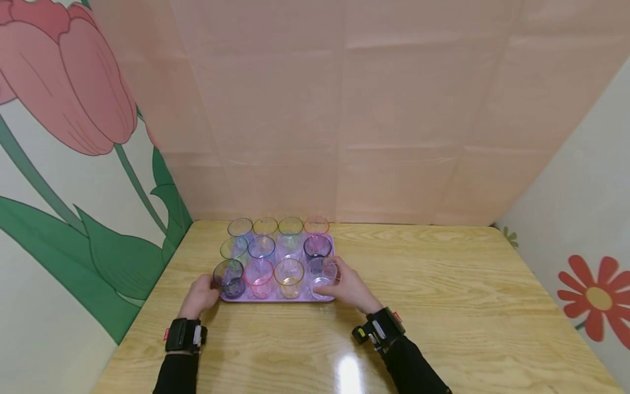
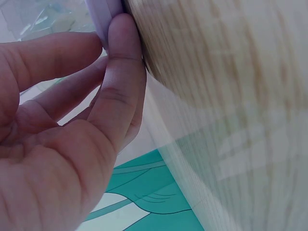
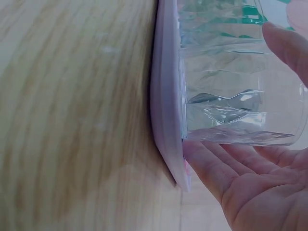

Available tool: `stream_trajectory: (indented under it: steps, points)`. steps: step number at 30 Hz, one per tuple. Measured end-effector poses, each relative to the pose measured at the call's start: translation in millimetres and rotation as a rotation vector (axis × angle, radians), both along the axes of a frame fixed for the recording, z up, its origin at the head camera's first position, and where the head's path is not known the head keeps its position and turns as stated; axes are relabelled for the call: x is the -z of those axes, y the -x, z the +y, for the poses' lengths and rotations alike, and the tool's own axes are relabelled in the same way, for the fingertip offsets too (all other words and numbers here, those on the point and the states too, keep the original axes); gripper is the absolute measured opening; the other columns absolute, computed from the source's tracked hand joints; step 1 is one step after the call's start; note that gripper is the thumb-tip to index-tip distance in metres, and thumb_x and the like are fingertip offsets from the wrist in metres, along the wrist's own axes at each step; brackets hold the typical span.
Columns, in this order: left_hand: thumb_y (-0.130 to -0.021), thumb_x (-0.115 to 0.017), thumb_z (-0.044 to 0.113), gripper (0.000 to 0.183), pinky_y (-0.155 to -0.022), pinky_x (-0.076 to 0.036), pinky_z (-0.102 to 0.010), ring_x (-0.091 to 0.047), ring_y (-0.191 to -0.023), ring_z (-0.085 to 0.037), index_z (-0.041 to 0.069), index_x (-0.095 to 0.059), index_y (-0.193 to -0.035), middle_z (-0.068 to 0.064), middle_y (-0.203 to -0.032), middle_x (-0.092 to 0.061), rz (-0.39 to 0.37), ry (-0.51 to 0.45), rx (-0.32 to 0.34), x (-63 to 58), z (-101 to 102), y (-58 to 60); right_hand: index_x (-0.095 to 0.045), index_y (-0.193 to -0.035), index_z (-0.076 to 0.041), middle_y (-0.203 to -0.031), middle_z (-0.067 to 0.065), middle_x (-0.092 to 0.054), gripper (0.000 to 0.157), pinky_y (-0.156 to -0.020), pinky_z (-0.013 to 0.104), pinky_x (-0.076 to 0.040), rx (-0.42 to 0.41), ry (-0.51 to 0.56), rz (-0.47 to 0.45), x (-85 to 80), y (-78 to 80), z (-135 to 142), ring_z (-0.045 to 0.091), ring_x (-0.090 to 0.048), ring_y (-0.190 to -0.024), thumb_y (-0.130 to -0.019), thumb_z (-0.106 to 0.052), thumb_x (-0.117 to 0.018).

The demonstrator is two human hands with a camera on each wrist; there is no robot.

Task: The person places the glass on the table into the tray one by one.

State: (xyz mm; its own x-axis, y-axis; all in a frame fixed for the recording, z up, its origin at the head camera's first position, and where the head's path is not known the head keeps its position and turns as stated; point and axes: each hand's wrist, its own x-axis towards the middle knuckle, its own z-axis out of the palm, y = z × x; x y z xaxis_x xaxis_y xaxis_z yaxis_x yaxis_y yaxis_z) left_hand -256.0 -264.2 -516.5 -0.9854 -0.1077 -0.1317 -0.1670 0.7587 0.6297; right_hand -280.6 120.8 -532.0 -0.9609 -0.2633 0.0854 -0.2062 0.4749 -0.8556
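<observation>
A lilac tray [image 1: 275, 300] lies on the table, bearing rows of tinted drinking glasses. My left hand [image 1: 199, 295] is at its front left corner; in the left wrist view, thumb and fingers pinch the tray edge [image 2: 102, 19]. At the front right corner, a clear glass [image 1: 321, 273] stands upright on the tray. My right hand [image 1: 354, 287] curls round it, thumb in front; in the right wrist view, fingers [image 3: 207, 166] lie along the glass's far side. Next to it in the front row are yellow-rimmed [image 1: 289, 279], pink [image 1: 258, 279] and dark grey [image 1: 229, 280] glasses.
Behind the front row stand more glasses, among them a dark purple-rimmed one [image 1: 317, 247] and a red-rimmed one [image 1: 316, 224]. The wooden table [image 1: 433, 284] extends to the right and front. A pink sheet [image 1: 344, 120] hangs at its back edge, with flower-painted walls at the sides.
</observation>
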Motion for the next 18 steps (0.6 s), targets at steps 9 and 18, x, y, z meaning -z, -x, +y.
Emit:
stream_trajectory:
  steps: [9, 18]
  points:
    - [-0.088, -0.057, -0.003, 0.026, -0.072, -0.049, -0.037, -0.059, -0.084, -0.029, -0.014, -0.068, -0.109, -0.020, -0.097, -0.069, -0.004, -0.006, 0.003, -0.5, 0.7, 1.4, -0.056, -0.137, -0.003, -0.130, 0.017, -0.069, 0.078, -0.100, 0.051, -0.052, 0.002, -0.026, 0.027, 0.7, -1.4, -3.4, 0.031, -0.064, -0.116, -0.075, -0.026, -0.097]
    - [-0.086, -0.059, -0.003, 0.024, -0.078, -0.053, -0.044, -0.060, -0.083, -0.028, -0.013, -0.069, -0.105, -0.019, -0.095, -0.070, 0.023, 0.002, 0.019, 0.5, -0.6, 0.5, -0.054, -0.138, -0.002, -0.130, 0.021, -0.069, 0.080, -0.105, 0.057, -0.052, 0.019, -0.034, 0.036, 3.5, -0.9, -6.6, 0.036, -0.066, -0.121, -0.075, -0.027, -0.097]
